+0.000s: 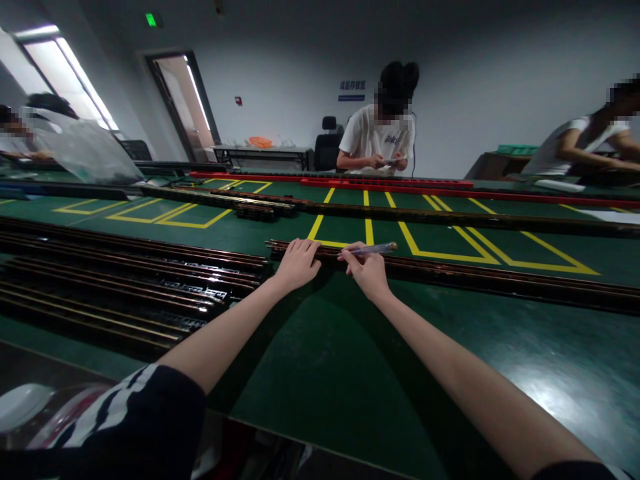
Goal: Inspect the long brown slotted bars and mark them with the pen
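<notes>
A row of long, thin, dark glossy rods [480, 275] runs across the green table in front of me, their ends just left of my hands. My left hand [299, 262] lies over the rods near those ends, its fingers curled down over their far side. In my right hand [367, 272] is a pen [376, 249] with a clear, purplish barrel. It is pinched between thumb and fingers, its back end pointing right. The pen's tip is at the rods, close to my left hand; whether it touches them I cannot tell.
More dark rods [125, 280] lie in stacks on the left. Behind my hands are yellow tape outlines [450, 255], further rods [450, 217] and a long red strip [390, 183]. A person [383, 133] works across the table; a plastic jar [60, 413] stands low at left.
</notes>
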{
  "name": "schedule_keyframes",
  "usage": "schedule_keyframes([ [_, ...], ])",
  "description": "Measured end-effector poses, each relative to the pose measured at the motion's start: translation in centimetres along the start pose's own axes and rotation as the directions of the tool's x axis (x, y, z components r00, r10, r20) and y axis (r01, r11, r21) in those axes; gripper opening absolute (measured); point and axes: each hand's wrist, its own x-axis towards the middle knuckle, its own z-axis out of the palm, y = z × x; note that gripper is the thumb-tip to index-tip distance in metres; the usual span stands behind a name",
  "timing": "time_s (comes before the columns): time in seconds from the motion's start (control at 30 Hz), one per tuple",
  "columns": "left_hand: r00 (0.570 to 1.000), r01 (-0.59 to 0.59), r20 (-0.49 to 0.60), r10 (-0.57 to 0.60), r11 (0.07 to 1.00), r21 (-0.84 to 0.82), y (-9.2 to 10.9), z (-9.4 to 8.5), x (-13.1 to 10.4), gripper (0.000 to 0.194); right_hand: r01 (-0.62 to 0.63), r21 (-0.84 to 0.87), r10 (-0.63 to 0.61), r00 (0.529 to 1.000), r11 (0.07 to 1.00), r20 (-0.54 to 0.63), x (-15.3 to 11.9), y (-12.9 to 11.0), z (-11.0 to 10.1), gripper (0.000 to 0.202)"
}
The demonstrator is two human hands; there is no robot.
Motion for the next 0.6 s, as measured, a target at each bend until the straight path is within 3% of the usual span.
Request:
schedule_keyframes([
  [0.6, 1.0, -0.018, -0.019, 0.019, 1.0, 0.02, -0.17, 0.28, 0.08, 0.035, 0.019, -0.004, -0.019, 0.999, 1.0, 0.031, 0.13, 0.06, -0.25, 0.014],
])
